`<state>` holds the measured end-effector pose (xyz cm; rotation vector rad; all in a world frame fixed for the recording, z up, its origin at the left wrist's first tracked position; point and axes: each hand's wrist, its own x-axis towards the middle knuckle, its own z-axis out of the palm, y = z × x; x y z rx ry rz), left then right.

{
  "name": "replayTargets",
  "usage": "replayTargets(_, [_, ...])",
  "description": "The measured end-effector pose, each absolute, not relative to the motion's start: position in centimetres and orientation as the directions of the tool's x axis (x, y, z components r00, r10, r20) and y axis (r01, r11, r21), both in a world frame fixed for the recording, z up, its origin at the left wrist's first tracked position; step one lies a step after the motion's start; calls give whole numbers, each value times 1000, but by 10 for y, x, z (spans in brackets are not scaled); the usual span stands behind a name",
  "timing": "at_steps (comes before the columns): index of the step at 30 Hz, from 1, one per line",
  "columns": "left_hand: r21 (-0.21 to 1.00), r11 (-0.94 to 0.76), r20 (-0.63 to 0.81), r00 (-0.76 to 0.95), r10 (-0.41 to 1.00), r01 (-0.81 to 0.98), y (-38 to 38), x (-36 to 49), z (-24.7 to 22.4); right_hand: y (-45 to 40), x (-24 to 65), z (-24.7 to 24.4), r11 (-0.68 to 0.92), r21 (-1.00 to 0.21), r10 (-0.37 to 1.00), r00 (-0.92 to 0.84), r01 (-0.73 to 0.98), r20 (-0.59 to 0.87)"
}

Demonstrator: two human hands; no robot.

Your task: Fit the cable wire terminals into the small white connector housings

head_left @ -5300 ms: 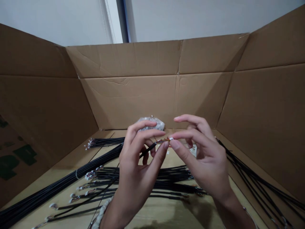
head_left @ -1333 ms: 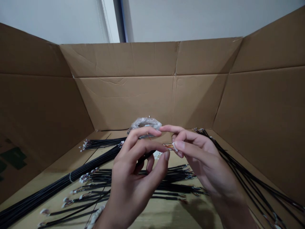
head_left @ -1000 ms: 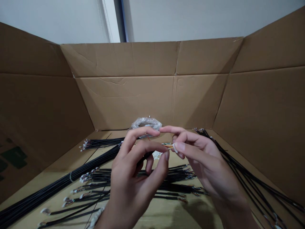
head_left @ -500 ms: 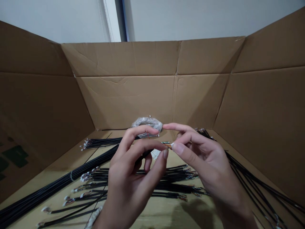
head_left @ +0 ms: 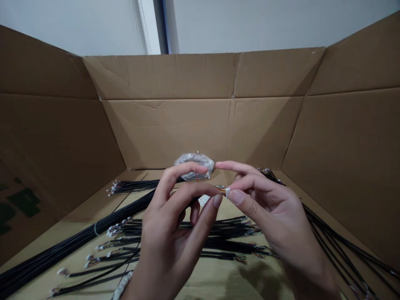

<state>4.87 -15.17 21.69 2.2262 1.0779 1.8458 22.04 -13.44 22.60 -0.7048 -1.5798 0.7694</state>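
My left hand pinches the thin coloured wires at the end of a black cable, most of which is hidden behind the fingers. A red wire sticks up loose near my left index finger. Between the thumb and a finger of my right hand sits a small white connector, with the orange and yellow wires running to it. My right index finger is stretched out above. Below and behind the hands lie several short black cables with white connectors and bare coloured wire ends.
Cardboard walls enclose the work surface on three sides. A clear plastic bag rests against the back wall. A long tied bundle of black cables lies at left, more cables at right. Small white pieces lie behind the hands.
The white connector shows more plainly between my right fingertips. Both hands keep nearly the same pose, and the view has shifted slightly.
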Motion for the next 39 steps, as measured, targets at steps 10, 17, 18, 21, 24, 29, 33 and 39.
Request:
replayTargets(10, [454,-757,848,32,529,469,-154,49,217,-133,215,225,640,-765,768,-97,72,633])
replayTargets(17, [439,-764,861,21,508,474,-151,50,217,-136,218,224,647,-756,762,-89,94,641])
replayTargets(18, [440,-762,860,23,510,476,-151,50,217,-137,218,224,647,-757,763,-89,97,640])
replayTargets(21, [431,-762,861,33,508,482,-152,51,219,-138,218,223,642,-760,767,-92,103,635])
replayTargets(24, [423,-760,862,38,505,493,-154,51,220,-138,216,223,650,-752,760,-93,106,643])
replayTargets(29, [430,-758,861,30,508,491,-155,51,216,-137,214,223,675,-727,738,-85,127,670])
replayTargets(33, [427,-774,870,20,492,466,-152,50,215,-137,216,222,678,-724,734,-87,125,673])
replayTargets(39, [332,-784,904,59,422,525,-150,50,216,-139,217,218,727,-665,684,-103,168,722])
